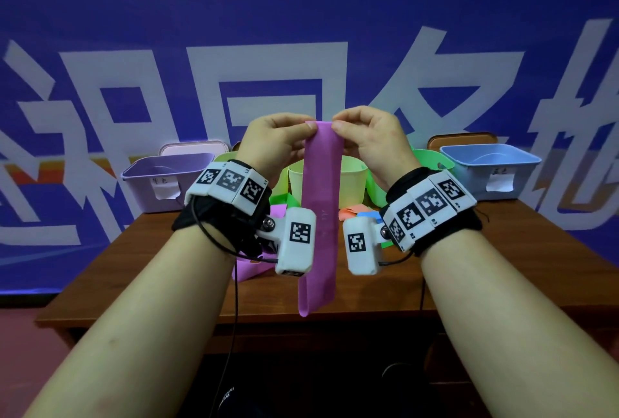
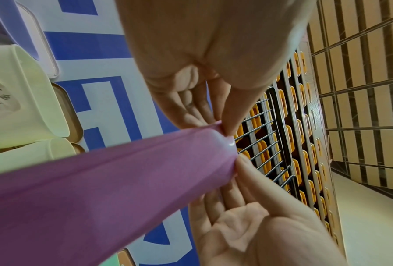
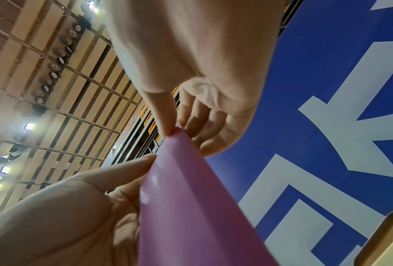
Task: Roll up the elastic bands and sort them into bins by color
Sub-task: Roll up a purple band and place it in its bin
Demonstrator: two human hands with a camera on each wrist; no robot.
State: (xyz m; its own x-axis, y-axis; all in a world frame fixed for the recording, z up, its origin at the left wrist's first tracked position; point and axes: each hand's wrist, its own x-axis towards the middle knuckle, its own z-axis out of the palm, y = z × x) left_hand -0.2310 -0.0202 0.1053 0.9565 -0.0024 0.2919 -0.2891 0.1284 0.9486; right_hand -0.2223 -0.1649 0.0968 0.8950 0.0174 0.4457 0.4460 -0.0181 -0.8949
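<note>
The head view is evenly lit and fairly sharp in the middle, but the blue backdrop (image 1: 301, 15) bows and its white lettering softens toward the edges. Below the desk (image 1: 469, 283) the picture falls into deep shadow. The wrist views are strongly warped by the wide lens. In the left wrist view the purple band (image 2: 99, 180) is smeared and out of focus close to the lens, with a small glint near its pinched end. In the right wrist view ceiling lamps (image 3: 29, 126) flare white against a hazy ceiling.
</note>
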